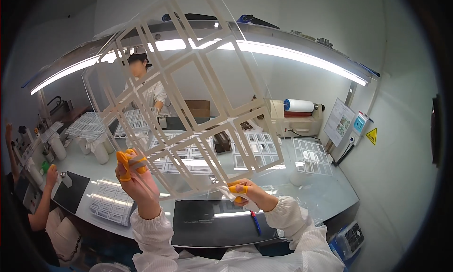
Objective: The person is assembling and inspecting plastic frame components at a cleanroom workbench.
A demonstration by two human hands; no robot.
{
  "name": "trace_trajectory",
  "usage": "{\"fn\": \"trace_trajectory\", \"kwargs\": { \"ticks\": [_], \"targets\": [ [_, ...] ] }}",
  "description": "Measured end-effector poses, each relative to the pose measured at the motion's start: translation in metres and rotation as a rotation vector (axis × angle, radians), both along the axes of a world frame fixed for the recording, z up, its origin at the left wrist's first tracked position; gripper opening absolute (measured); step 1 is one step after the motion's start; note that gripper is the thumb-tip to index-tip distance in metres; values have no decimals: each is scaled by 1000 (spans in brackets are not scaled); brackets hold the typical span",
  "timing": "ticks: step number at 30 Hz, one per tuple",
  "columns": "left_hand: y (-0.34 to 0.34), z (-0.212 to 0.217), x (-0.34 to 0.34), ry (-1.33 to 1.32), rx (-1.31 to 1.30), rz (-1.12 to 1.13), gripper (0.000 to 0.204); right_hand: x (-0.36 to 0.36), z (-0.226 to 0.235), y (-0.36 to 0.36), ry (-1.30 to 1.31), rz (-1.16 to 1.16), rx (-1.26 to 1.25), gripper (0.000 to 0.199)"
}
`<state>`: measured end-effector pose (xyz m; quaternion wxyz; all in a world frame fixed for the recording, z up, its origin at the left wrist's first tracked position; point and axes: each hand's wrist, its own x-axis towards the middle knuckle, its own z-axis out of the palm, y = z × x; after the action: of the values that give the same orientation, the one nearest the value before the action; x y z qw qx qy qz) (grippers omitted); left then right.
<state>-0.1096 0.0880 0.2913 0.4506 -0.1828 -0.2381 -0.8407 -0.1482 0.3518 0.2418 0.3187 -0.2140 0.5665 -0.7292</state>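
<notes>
Raised and tilted in front of me is a large clear sheet [197,94] printed with pale rectangular frames. My left hand [138,175], with orange finger covers, is closed on its lower left edge. My right hand [254,195], also with orange finger covers, is closed near the sheet's bottom edge. A crumpled white cloth [225,193] shows at its fingers, against the sheet. Below the sheet lies a black mat [198,220] on the glossy table. Close to my right forearm rests a blue and red pen [255,223].
Stacks of framed sheets lie at left [111,202] and beyond the raised sheet. Another framed panel [311,156] stands at right on a white support. A roller machine [302,119] sits behind. One person [153,90] works opposite; another person's arm [41,210] is at left, near a small bottle [66,179].
</notes>
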Motion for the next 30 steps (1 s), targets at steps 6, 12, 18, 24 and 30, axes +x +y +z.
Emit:
{"fn": "trace_trajectory", "kwargs": {
  "ticks": [6,12,18,24,30],
  "targets": [
    [-1,-4,0,10,-43,-43,25,-2,-13,13,-34,2,-59,47],
    [-4,-6,2,25,-59,-43,27,1,-19,14,-19,40,-62,38],
    [-8,-2,10,-84,66,14,31,7,-17,9,-44,6,-52,47],
    [-14,-4,15,-20,69,1,32,14,-11,4,-38,-4,-32,44],
    [-13,0,22,-34,43,12,30,16,-12,0,-55,-14,-21,36]
  ]
}}
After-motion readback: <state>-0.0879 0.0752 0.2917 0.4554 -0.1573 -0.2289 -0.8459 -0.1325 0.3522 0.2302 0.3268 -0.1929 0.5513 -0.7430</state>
